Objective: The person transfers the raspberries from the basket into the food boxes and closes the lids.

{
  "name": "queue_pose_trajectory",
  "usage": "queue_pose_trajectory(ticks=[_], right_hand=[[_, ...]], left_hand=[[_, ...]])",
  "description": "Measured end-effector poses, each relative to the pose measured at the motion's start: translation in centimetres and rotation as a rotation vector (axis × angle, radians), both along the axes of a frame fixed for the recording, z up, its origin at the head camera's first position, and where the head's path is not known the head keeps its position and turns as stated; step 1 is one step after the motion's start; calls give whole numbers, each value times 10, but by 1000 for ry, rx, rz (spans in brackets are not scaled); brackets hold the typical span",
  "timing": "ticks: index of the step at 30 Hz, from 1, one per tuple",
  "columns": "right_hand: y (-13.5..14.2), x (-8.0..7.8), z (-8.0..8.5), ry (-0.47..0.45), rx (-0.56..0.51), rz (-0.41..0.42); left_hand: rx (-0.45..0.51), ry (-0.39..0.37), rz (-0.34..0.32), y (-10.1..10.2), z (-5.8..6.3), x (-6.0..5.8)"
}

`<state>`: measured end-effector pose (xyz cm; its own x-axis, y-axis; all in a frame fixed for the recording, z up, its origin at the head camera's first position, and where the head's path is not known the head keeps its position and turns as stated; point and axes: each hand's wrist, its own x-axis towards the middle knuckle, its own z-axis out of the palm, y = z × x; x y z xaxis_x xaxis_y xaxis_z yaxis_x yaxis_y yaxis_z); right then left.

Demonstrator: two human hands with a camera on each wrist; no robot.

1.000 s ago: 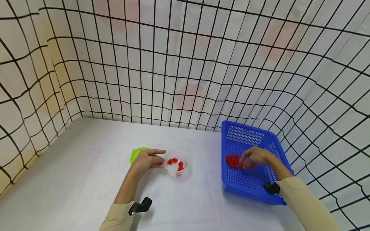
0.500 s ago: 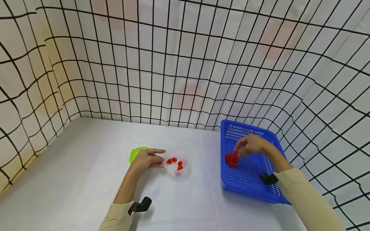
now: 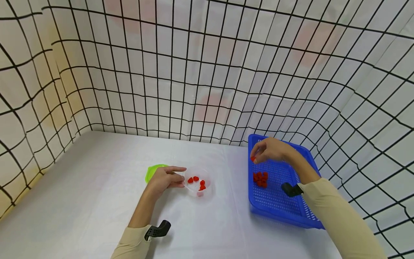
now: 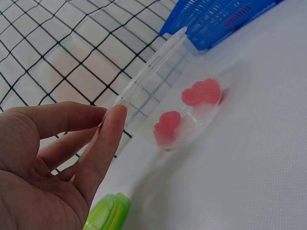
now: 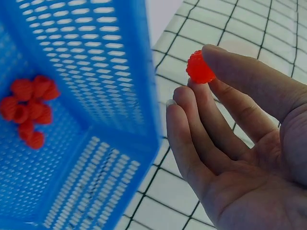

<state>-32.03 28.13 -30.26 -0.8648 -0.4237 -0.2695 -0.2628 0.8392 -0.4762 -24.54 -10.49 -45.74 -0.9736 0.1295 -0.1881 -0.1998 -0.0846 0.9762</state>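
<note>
Since a second ago: right hand (image 3: 270,150) has risen out of the blue basket (image 3: 284,210), up from the heap of red berries (image 3: 260,179) to above the basket's far left corner, a single berry (image 3: 253,158) pinched in its fingertips. Left hand and clear cup unchanged.

Head view: left hand (image 3: 165,178) rests on the white table (image 3: 81,187), thumb and forefinger holding the rim of the clear cup (image 3: 198,183). Cup lies in front of the hand, a few red berries inside. Green lid (image 3: 152,172) just behind the left hand. Basket's long axis runs away from the person, skewed slightly left at the far end.

Left wrist view: cup (image 4: 177,96) is tipped on its side, mouth toward the hand, base toward the basket (image 4: 225,19). Fingertips (image 4: 115,117) touch the rim, fingers lightly curved. Lid (image 4: 109,214) below the palm.

Right wrist view: round berry (image 5: 199,68) gripped between thumb and fingertips (image 5: 216,52), other fingers loosely curled. Too round to give a long axis. Basket (image 5: 115,72) below, heap (image 5: 28,108) on its floor.
</note>
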Motion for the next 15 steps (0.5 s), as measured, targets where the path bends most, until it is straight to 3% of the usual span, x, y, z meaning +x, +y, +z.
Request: queue_pose_trajectory(ticks=[7,15], right_hand=[[-30,-1,10,15,-32,33],[-72,-3,3,-14,-49,68]], left_hand=[[12,5,2,-1,0,-1],[15,6,-4,0,0,-1]])
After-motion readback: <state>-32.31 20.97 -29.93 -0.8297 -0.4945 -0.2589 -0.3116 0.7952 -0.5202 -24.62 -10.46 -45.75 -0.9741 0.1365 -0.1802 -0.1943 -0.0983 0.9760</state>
